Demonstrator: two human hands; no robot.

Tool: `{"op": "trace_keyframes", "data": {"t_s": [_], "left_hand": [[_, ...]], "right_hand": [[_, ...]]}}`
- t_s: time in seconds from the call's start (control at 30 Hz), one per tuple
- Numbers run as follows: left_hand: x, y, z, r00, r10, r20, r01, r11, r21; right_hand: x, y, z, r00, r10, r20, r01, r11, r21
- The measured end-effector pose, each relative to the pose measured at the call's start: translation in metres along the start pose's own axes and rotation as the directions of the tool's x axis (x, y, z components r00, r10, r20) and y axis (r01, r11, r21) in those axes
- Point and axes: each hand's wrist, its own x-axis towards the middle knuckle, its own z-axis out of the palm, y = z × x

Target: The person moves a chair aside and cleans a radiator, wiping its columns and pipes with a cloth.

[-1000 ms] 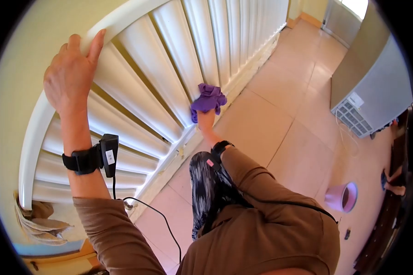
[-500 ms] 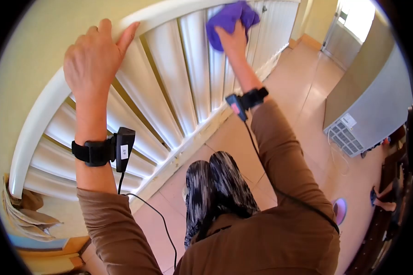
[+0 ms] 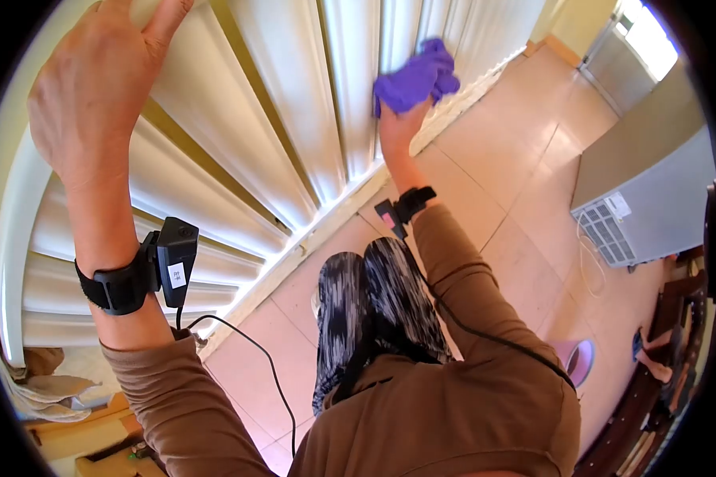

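A purple cloth (image 3: 416, 79) is in my right hand (image 3: 402, 131), pressed against the lower part of the white slats (image 3: 282, 87). The cloth hides most of that hand's fingers. My left hand (image 3: 95, 99) grips the curved top rail (image 3: 16, 230) of the same white slatted railing, thumb pointing up and to the side. Its fingertips run out of the top of the view. Each wrist wears a black strap with a small device, the left device (image 3: 177, 258) having a white label. Black cables trail from both.
A grey appliance (image 3: 652, 191) with a back grille stands at right on the tiled floor (image 3: 493, 183). Nearby are a pink-and-white bin (image 3: 581, 362) and another person's legs (image 3: 652, 362) by dark wooden furniture. Beige fabric (image 3: 52, 393) hangs at lower left.
My right hand has moved the purple cloth down the slats, from near the top rail to near the base. The view has tilted downward, and my left hand stays on the rail.
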Motion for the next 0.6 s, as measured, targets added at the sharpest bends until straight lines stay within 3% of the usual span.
{"op": "trace_keyframes", "data": {"t_s": [0.07,0.13,0.2,0.37,0.43,0.57,0.6], "left_hand": [[0.0,-0.025,0.023,0.985,0.083,0.15,-0.086,0.996,0.011],[-0.001,0.009,-0.006,0.998,0.033,0.059,-0.035,0.999,0.036],[0.0,0.02,-0.016,0.999,-0.017,-0.032,0.018,0.998,0.052],[0.001,0.01,-0.012,0.999,-0.027,0.026,0.028,1.0,-0.014],[0.001,0.009,-0.014,0.999,-0.024,0.026,0.025,0.999,-0.035],[0.001,0.007,-0.016,1.0,-0.008,0.025,0.01,0.997,-0.081],[0.001,0.005,-0.015,1.0,-0.007,0.027,0.01,0.995,-0.101]], "right_hand": [[-0.043,0.026,-0.007,0.999,0.052,0.01,-0.05,0.992,-0.118],[-0.072,0.044,-0.012,0.996,0.09,-0.005,-0.089,0.981,-0.172],[-0.09,0.056,-0.02,0.964,0.253,0.077,-0.23,0.945,-0.232],[-0.11,0.069,-0.033,0.927,0.349,0.135,-0.278,0.883,-0.377],[-0.116,0.068,-0.036,0.836,0.526,0.153,-0.416,0.791,-0.449],[-0.114,0.052,-0.052,0.791,0.573,0.216,-0.385,0.739,-0.553],[-0.111,0.046,-0.054,0.672,0.695,0.256,-0.482,0.673,-0.562]]}}
